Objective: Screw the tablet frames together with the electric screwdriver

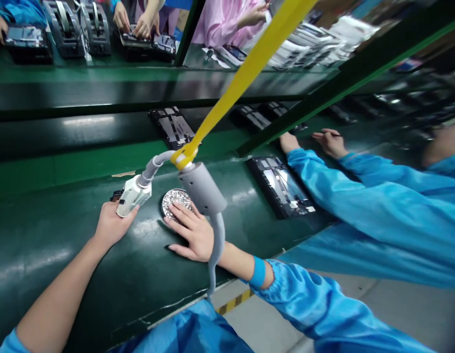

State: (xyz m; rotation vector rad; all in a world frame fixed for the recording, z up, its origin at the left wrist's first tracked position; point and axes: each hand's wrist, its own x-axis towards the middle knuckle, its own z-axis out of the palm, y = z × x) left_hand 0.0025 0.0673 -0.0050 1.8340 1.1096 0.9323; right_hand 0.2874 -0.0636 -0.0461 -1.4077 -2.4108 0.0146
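Note:
My left hand [112,224] is closed around the white body of a hanging power screwdriver [134,196], low over the dark green bench. A grey hose runs from it to a grey hanging cylinder [201,189], which is tied to a yellow strap [249,68]. My right hand [190,231] lies on the bench with its fingers spread, the fingertips reaching into a round dish of small silver screws [174,198]. The grey cylinder hides part of that dish and the back of my right hand.
A black device chassis [282,186] lies on the bench to the right, where a co-worker in a blue coat reaches with both hands [330,142]. More chassis [172,126] sit on the belt behind. Other people work at the far bench with tape dispensers [65,24].

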